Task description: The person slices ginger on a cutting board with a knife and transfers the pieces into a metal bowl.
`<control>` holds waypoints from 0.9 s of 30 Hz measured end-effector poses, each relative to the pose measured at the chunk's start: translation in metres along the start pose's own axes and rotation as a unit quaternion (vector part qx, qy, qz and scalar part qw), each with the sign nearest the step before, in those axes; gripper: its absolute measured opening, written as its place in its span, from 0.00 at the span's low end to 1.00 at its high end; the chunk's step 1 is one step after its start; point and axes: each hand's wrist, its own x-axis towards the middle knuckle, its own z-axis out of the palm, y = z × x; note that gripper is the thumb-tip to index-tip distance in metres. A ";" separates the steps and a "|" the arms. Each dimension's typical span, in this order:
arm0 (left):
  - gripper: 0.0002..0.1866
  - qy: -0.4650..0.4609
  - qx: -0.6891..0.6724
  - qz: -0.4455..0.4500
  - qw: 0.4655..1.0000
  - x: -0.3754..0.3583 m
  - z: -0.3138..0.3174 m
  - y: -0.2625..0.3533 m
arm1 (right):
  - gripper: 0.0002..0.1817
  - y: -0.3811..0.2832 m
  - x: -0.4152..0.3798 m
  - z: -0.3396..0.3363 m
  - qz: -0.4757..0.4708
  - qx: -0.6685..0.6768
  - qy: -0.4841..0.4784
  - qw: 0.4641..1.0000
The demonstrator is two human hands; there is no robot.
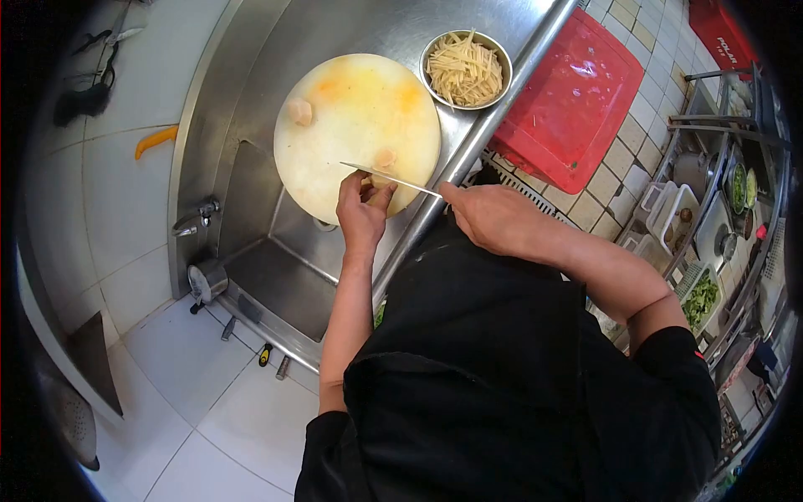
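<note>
A knife lies across the near edge of a round white cutting board, its handle gripped in my right hand. The blade is at a small pale piece of food, whose kind I cannot make out. My left hand is closed on that piece from the near side, fingertips close to the blade. Just beyond the blade sits a pale beige cut piece. Another pale chunk rests at the board's far left. Yellow-orange stains mark the board's surface.
A metal bowl of pale shredded strips stands right of the board. The steel sink lies below and left, with a tap. A red lid is beyond the counter edge. Shelves with food containers stand at right.
</note>
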 end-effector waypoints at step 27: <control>0.27 -0.009 -0.028 0.025 0.999 0.000 0.002 -0.009 | 0.17 -0.004 0.077 0.023 -0.016 0.014 0.004 1.000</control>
